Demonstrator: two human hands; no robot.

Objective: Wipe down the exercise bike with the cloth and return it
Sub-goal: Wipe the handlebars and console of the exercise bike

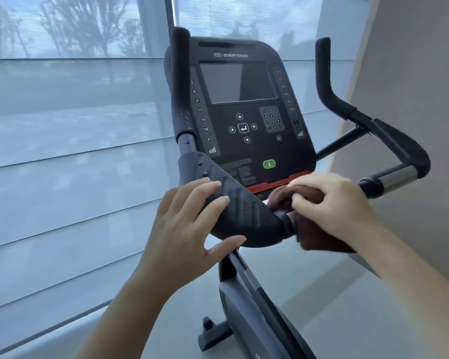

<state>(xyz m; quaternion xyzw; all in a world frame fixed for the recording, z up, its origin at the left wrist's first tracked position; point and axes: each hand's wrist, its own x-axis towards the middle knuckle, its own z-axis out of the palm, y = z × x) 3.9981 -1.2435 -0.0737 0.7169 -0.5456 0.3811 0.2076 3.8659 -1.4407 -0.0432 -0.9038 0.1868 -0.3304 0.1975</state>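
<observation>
Exercise bike [235,301] wipe-down looks mid-flow. The brown cloth [316,238] sits on the crossbar just below the console [244,151], bunched under the right hand [332,206], whose fingers curl round it and grip it tight. It's blurred, so I judge a stroke is under way. Below-left of the console, the left hand [182,229] lies on the padded handlebar rest [244,213], its fingers [208,185] nearly straight over the top and the thumb stretched underneath. It holds nothing, just steadies. Next move, I'd say: slide the cloth towards the chrome grip [397,178] right of the console, then lightly up over the keypad [271,119] and screen [233,81]. Returning the cloth comes last.
</observation>
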